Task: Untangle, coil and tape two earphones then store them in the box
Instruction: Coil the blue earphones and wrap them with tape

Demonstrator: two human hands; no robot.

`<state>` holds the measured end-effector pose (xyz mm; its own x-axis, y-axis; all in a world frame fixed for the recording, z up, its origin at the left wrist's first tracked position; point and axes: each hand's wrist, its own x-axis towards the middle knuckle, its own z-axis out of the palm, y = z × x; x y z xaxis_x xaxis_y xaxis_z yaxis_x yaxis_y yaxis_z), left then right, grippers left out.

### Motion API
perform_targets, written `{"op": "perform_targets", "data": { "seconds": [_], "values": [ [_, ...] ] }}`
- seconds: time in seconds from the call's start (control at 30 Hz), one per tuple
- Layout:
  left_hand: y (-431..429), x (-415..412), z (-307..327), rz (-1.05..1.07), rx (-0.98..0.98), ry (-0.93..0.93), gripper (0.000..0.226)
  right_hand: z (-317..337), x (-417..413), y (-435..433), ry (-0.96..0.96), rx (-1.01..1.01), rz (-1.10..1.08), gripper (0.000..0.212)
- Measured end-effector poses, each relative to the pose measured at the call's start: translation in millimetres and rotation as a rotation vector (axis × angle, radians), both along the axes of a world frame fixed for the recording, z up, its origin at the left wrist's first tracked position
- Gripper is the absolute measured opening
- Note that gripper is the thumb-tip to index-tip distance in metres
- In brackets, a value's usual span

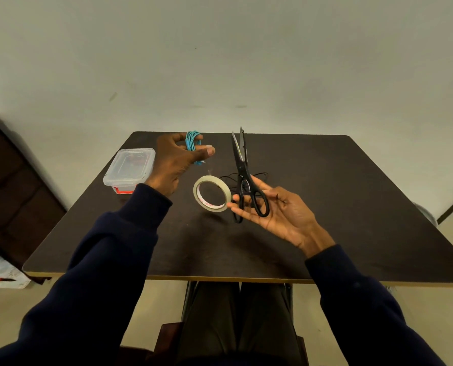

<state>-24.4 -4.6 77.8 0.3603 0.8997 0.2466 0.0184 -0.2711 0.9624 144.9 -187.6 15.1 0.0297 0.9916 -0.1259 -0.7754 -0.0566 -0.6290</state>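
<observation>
My left hand (176, 161) is raised over the table and holds a coiled turquoise earphone (193, 143) wound around its fingers, with the thumb stretched out to the right. A thin strip of clear tape seems to run from the thumb down to the tape roll (211, 193), which hangs tilted above the table. My right hand (275, 211) holds black scissors (242, 171) by the handles, blades slightly apart and pointing up and away. The roll touches that hand's fingertips. A black earphone (229, 178) lies loose on the table behind the scissors.
A clear plastic box (129, 167) with its lid on and a red base sits at the left of the dark table (352, 207). A dark piece of furniture (11, 194) stands to the left. My legs show under the table's near edge.
</observation>
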Motion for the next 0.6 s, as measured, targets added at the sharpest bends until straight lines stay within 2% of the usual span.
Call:
{"op": "perform_targets", "data": {
  "seconds": [0.07,0.17,0.27,0.33,0.4,0.47,0.53,0.6],
  "values": [
    [0,-1,-1,-0.014,-0.001,0.006,0.042,1,3,1,-0.126,0.01,-0.021,0.053],
    [-1,-2,-1,-0.026,-0.005,0.011,0.041,5,9,5,-0.489,-0.043,-0.115,0.059],
    [2,-3,-2,-0.033,-0.03,-0.002,0.042,6,13,6,-0.757,-0.004,-0.16,0.059],
    [2,-3,-2,-0.035,-0.034,-0.005,0.043,4,13,9,-0.781,0.013,-0.184,0.05],
    [2,-3,-2,-0.036,-0.034,-0.009,0.041,2,11,12,-0.67,0.03,-0.209,0.043],
    [4,-3,-2,-0.034,-0.043,-0.013,0.04,0,9,14,-0.638,0.03,-0.229,0.043],
    [7,-4,-3,-0.029,-0.052,-0.009,0.041,-4,12,14,-0.749,0.025,-0.247,0.05],
    [10,-5,-4,-0.027,-0.064,-0.01,0.042,-7,15,13,-0.967,0.02,-0.289,0.057]
  ]
}}
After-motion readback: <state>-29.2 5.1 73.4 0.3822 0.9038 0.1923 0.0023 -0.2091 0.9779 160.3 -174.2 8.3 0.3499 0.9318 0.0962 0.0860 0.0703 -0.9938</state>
